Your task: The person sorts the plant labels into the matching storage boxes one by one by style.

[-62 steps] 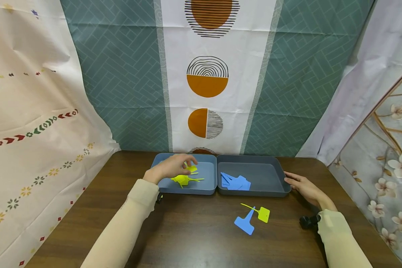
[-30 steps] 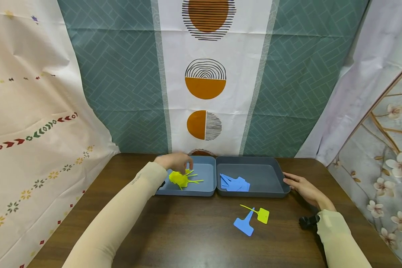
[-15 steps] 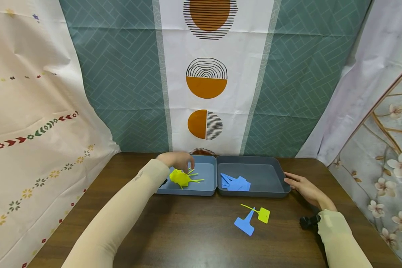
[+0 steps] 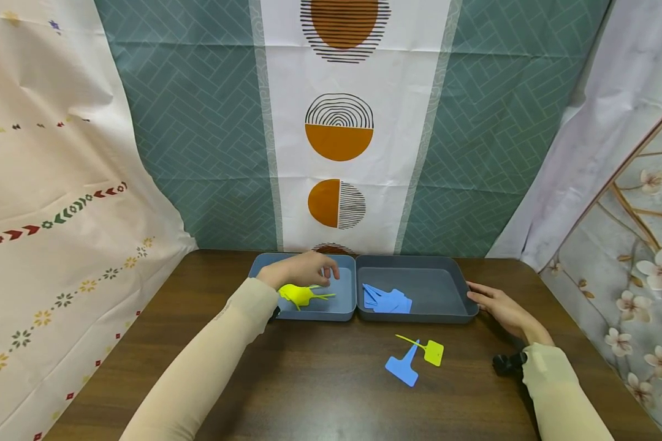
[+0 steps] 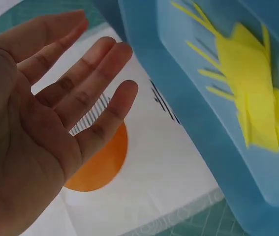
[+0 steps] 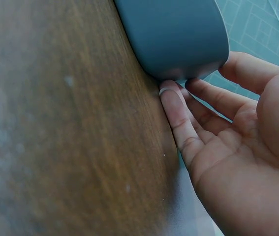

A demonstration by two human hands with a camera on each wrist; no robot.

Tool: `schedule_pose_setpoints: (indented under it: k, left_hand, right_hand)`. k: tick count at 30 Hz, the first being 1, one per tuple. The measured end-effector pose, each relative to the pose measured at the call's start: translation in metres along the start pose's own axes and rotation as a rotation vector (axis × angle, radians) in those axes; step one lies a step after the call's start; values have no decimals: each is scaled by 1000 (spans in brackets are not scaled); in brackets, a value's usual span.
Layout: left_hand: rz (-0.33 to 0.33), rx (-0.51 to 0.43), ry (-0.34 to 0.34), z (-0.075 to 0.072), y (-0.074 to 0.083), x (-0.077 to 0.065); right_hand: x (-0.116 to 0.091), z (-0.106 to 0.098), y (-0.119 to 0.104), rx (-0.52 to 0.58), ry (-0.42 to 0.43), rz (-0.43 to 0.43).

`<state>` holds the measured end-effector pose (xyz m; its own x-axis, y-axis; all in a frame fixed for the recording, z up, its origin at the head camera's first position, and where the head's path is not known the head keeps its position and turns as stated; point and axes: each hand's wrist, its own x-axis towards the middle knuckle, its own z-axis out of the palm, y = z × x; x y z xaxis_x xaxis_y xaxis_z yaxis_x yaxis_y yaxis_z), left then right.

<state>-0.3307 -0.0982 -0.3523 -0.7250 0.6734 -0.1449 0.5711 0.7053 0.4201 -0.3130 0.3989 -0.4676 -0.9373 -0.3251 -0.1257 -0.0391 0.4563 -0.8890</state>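
My left hand (image 4: 308, 269) hovers over the light blue tray (image 4: 339, 317), its palm bare and its fingers apart in the left wrist view. Below it in that tray lies a pile of yellow square tags (image 4: 298, 295) with thin stems, partly covered by the hand in the head view. My right hand (image 4: 499, 306) touches the right end of the dark grey tray (image 4: 430, 288); in the right wrist view its thumb meets the rim and its fingertips rest against the wall (image 6: 178, 39). Several blue T-shaped plant labels (image 4: 388, 301) lie in the grey tray's left part.
On the brown wooden table (image 4: 320, 380), in front of the grey tray, a yellow tag (image 4: 433, 353) lies with its stem across a blue T-shaped label (image 4: 403, 370). The two trays stand side by side near the back edge, before a patterned curtain (image 4: 209, 153).
Over two seconds my left hand moves back from the yellow tags, then right across the light blue tray. The yellow tags now lie closer together. My right hand stays at the grey tray.
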Motion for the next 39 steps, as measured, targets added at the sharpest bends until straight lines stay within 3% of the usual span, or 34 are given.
schedule_pose_setpoints:
  k: [14,25,32,39]
  left_hand:
    - [130,-152,143,16,14,-10]
    - [172,-211,166,38,39,-4]
    - [261,-247,191,54,58,-2]
    - [300,-255,178,63,75,8]
  right_hand:
    - [0,1,0,0,3,-14]
    - [-1,1,-1,-18,2,2]
    - [0,2,-1,-4,-2,-5]
    - [-3,1,-2,-9,-4,-1]
